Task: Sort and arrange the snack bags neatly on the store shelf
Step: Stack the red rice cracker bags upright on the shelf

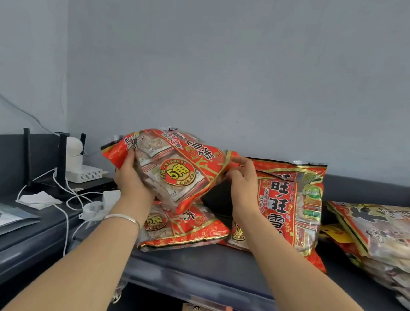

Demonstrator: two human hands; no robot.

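Both hands are holding one red snack bag (pixel 172 169) above the dark shelf (pixel 213 269). The left hand (pixel 131 178) is gripping its left end; the right hand (pixel 242 181) is pinching its right edge. More bags: flat bag (pixel 187 226) beneath, upright bag (pixel 287 203) just right.

so both hands hold one snack bag (pixel 172 167) up over the shelf (pixel 213 266), left hand (pixel 131 178) at its left end, right hand (pixel 242 184) at its right; a second bag (pixel 184 226) lies flat right under it; a third bag (pixel 291 206) leans against the wall just right; further right a stack of bags (pixel 388 245); far left, a router (pixel 58 163) with cables (pixel 69 197) on the neighbouring shelf
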